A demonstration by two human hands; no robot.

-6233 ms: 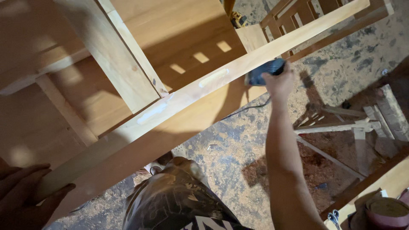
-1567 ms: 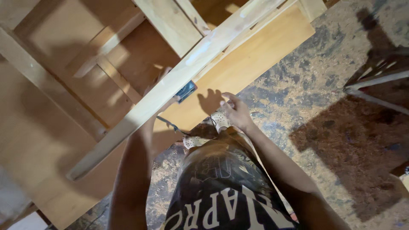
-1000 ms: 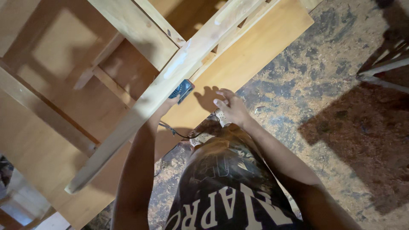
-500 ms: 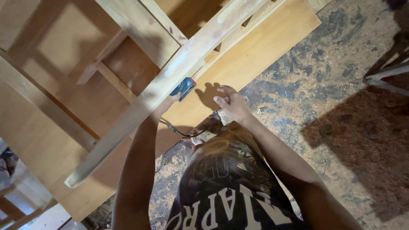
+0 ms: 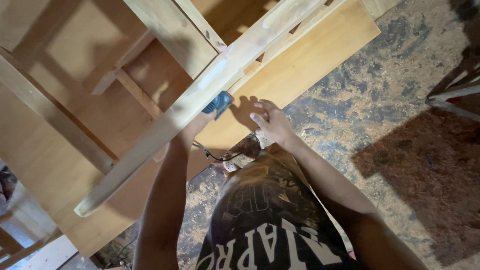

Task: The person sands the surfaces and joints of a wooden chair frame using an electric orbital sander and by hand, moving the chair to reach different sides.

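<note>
Gripping a blue power sander (image 5: 218,104) from beneath, the left hand (image 5: 200,121) presses it up against the underside of a long wooden rail (image 5: 200,95) of an unfinished furniture frame, presumably to smooth that face. Right hand (image 5: 270,124), fingers loosely spread and holding nothing, hovers near a flat board (image 5: 310,60) leaning behind. Sawdust covers the floor (image 5: 390,100). Compared with half a second earlier, sander and hands have barely shifted.

Your left hand (image 5: 200,122) grips the blue sander (image 5: 218,104) under the rail (image 5: 200,95); your right hand (image 5: 270,125) hovers open near the board (image 5: 300,65).
</note>
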